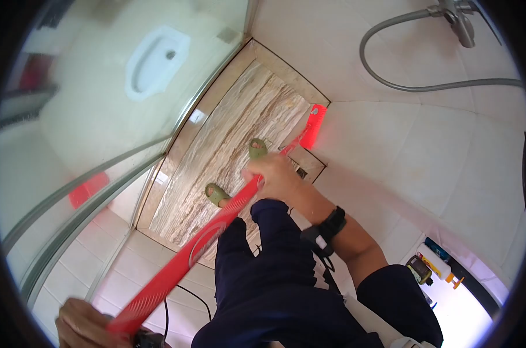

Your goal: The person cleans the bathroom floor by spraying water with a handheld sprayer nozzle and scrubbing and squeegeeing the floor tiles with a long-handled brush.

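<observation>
A long red pole (193,249) slants from the lower left up to a red head (314,126), which rests at the foot of the wall in the shower corner. My left hand (86,325) is wrapped round the pole's near end at the lower left edge of the view. Further along, my right hand (274,176) grips the pole about its middle, with a black band (325,229) on that wrist. Beneath the pole lies the brown streaked stone floor (216,139), where my feet stand in green slippers.
A glass partition (176,124) with metal rails runs along the left, and a squat toilet (158,62) shows through it. A grey hose (364,55) hangs from a tap (460,26) at the upper right. Bottles (434,261) stand on a shelf at the lower right.
</observation>
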`<state>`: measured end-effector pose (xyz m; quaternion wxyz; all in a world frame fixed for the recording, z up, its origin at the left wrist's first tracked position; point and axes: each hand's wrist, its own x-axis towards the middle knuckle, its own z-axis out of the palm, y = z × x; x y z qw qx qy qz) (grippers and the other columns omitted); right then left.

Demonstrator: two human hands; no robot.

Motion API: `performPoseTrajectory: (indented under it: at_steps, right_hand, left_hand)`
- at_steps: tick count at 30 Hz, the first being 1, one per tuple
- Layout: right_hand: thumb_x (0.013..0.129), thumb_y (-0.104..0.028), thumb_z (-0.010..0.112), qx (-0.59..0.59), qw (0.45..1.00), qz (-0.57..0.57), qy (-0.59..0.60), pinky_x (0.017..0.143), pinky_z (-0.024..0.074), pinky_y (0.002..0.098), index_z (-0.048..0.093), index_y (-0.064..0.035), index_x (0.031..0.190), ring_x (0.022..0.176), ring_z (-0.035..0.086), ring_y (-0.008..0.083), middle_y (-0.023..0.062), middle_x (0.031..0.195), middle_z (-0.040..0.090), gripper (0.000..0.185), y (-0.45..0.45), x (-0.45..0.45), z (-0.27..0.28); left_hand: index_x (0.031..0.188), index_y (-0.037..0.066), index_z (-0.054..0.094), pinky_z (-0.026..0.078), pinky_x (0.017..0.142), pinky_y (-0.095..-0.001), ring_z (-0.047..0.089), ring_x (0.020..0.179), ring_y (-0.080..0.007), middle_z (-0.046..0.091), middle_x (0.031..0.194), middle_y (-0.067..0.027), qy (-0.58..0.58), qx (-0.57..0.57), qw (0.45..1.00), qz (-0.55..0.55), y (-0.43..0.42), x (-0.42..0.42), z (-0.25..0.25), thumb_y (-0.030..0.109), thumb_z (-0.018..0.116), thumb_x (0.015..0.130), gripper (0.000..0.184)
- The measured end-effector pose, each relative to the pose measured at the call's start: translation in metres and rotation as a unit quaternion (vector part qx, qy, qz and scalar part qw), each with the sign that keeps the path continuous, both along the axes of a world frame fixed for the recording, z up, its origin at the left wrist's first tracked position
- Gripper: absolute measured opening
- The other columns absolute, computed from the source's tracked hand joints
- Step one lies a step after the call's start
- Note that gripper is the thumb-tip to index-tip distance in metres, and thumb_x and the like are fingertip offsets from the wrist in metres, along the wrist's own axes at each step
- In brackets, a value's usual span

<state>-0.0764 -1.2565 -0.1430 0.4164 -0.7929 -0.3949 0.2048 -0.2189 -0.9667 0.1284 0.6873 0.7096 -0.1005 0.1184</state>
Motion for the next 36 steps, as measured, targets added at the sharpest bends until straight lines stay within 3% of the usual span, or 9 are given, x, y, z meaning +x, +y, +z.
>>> performPoseTrajectory:
  at_steps: [5, 8, 13, 18, 25, 28, 31, 35, 36]
  right_hand:
    - [0.071, -0.013, 0.065, -0.074, 0.988, -0.133, 0.033, 0.062, 0.0488, 0.0402, 0.062, -0.0086, 0.075, 0.070, 0.062, 0.0339, 0.0131, 0.071, 0.063, 0.007, -0.072, 0.087, -0.060]
    - [0.075, -0.018, 0.064, -0.089, 0.956, -0.277, -0.033, 0.063, 0.0492, 0.0406, 0.062, -0.0094, 0.076, 0.071, 0.062, 0.0351, 0.0143, 0.071, 0.062, 0.009, -0.106, 0.132, -0.085]
    - [0.079, -0.029, 0.061, -0.090, 0.943, -0.314, 0.063, 0.066, 0.0492, 0.0430, 0.063, -0.0118, 0.077, 0.075, 0.062, 0.0349, 0.0133, 0.074, 0.063, 0.017, -0.130, 0.152, -0.040]
    - [0.070, -0.019, 0.064, -0.097, 0.946, -0.309, 0.001, 0.064, 0.0491, 0.0448, 0.064, -0.0116, 0.078, 0.075, 0.063, 0.0353, 0.0145, 0.075, 0.064, 0.011, -0.160, 0.192, -0.066]
    - [0.066, -0.019, 0.066, -0.060, 0.931, -0.359, 0.028, 0.060, 0.0474, 0.0460, 0.062, -0.0133, 0.073, 0.071, 0.062, 0.0344, 0.0110, 0.072, 0.063, 0.010, -0.093, 0.093, -0.032]
    - [0.066, -0.026, 0.067, -0.017, 0.942, -0.331, 0.062, 0.060, 0.0480, 0.0456, 0.064, -0.0150, 0.076, 0.067, 0.062, 0.0347, 0.0107, 0.066, 0.063, 0.015, -0.059, 0.019, 0.018]
    - [0.066, -0.025, 0.068, -0.052, 0.944, -0.310, 0.098, 0.061, 0.0478, 0.0457, 0.064, -0.0134, 0.077, 0.067, 0.063, 0.0344, 0.0112, 0.067, 0.063, 0.016, -0.038, -0.054, 0.042]
    - [0.069, -0.033, 0.067, -0.099, 0.919, -0.354, 0.143, 0.062, 0.0486, 0.0475, 0.064, -0.0112, 0.076, 0.067, 0.063, 0.0358, 0.0148, 0.067, 0.063, 0.023, -0.032, -0.151, 0.026]
    - [0.070, -0.032, 0.066, -0.065, 0.915, -0.381, 0.112, 0.062, 0.0486, 0.0479, 0.064, -0.0109, 0.075, 0.067, 0.063, 0.0362, 0.0149, 0.067, 0.063, 0.022, -0.037, -0.179, 0.013]
  left_hand:
    - [0.086, 0.003, 0.061, 0.052, 0.076, -0.0403, 0.065, 0.072, -0.0273, 0.067, 0.081, -0.0158, 0.116, 0.156, 0.979, -0.070, -0.083, 0.136, -0.029, 0.022, 0.062, 0.081, 0.020]
    - [0.089, 0.000, 0.061, 0.052, 0.076, -0.0376, 0.066, 0.081, -0.0264, 0.068, 0.088, -0.0170, 0.193, 0.049, 0.978, -0.064, -0.136, 0.217, -0.019, 0.015, 0.060, 0.082, 0.016]
    - [0.097, 0.005, 0.061, 0.056, 0.075, -0.0365, 0.067, 0.084, -0.0222, 0.068, 0.092, -0.0134, -0.036, 0.146, 0.931, -0.331, -0.125, 0.312, 0.006, 0.022, 0.057, 0.092, 0.018]
    - [0.086, 0.003, 0.061, 0.054, 0.080, -0.0426, 0.067, 0.086, -0.0303, 0.068, 0.085, -0.0146, -0.026, 0.117, 0.952, -0.281, -0.205, 0.311, -0.014, 0.014, 0.060, 0.086, 0.012]
    - [0.089, 0.008, 0.055, 0.048, 0.068, -0.0336, 0.062, 0.074, -0.0198, 0.061, 0.074, -0.0071, -0.031, 0.246, 0.944, -0.216, -0.112, 0.260, 0.050, 0.026, 0.055, 0.088, 0.018]
    - [0.086, 0.010, 0.050, 0.041, 0.080, -0.0360, 0.049, 0.068, -0.0153, 0.049, 0.065, -0.0011, 0.042, 0.089, 0.978, -0.183, -0.046, 0.207, 0.063, 0.029, 0.049, 0.089, 0.019]
    - [0.089, 0.010, 0.048, 0.039, 0.082, -0.0360, 0.050, 0.062, -0.0122, 0.049, 0.059, -0.0003, -0.107, 0.044, 0.973, -0.200, -0.035, 0.171, 0.061, 0.031, 0.051, 0.088, 0.021]
    - [0.065, 0.012, 0.049, 0.039, 0.075, -0.0334, 0.053, 0.048, -0.0068, 0.051, 0.050, 0.0002, -0.055, -0.107, 0.974, -0.189, -0.065, 0.131, 0.040, 0.037, 0.056, 0.087, 0.035]
    - [0.059, 0.012, 0.048, 0.039, 0.074, -0.0331, 0.056, 0.049, -0.0082, 0.053, 0.050, 0.0005, -0.007, -0.141, 0.929, -0.341, -0.074, 0.129, 0.030, 0.036, 0.057, 0.087, 0.038]
